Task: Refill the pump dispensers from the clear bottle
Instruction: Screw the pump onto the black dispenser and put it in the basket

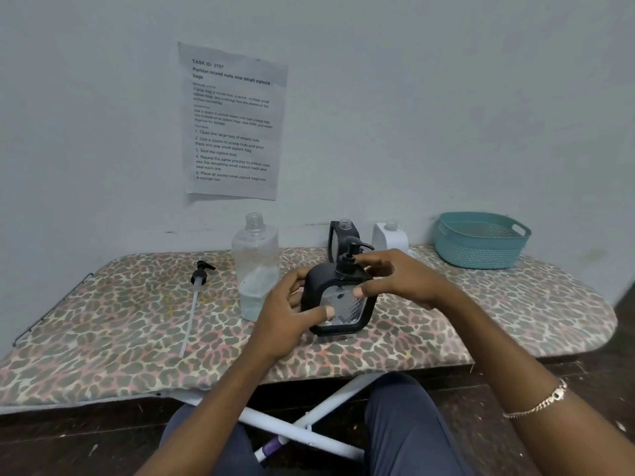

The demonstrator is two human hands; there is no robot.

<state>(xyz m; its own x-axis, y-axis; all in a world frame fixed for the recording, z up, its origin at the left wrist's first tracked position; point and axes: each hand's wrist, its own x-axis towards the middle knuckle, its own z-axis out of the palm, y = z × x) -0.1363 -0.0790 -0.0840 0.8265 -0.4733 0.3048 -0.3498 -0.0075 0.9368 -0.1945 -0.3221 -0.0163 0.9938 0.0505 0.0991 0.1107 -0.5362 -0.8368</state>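
- The black dispenser (338, 297) stands upright near the middle of the leopard-print board (103, 324): a dark rounded frame around a clear ribbed window, with a black pump head (348, 257) seated on top, its spout toward 3 o'clock.
- The left hand (292, 316) grasps the dispenser's lower side at 9 o'clock, thumb across the window.
- The right hand (395, 280) is at 3 o'clock of the pump with fingers spread loosely; whether they touch the pump I cannot tell.
- The clear bottle (256, 266), uncapped, stands just at 9 o'clock of the dispenser, with pale liquid filling its lower part.
- A loose pump with a long tube (194, 304) lies on the board further toward 9 o'clock.
- At 12 o'clock, by the wall, stand a second black dispenser (340, 235) and a white dispenser (390, 237), both with open necks.
- A teal basket (481, 240) sits toward 2 o'clock.
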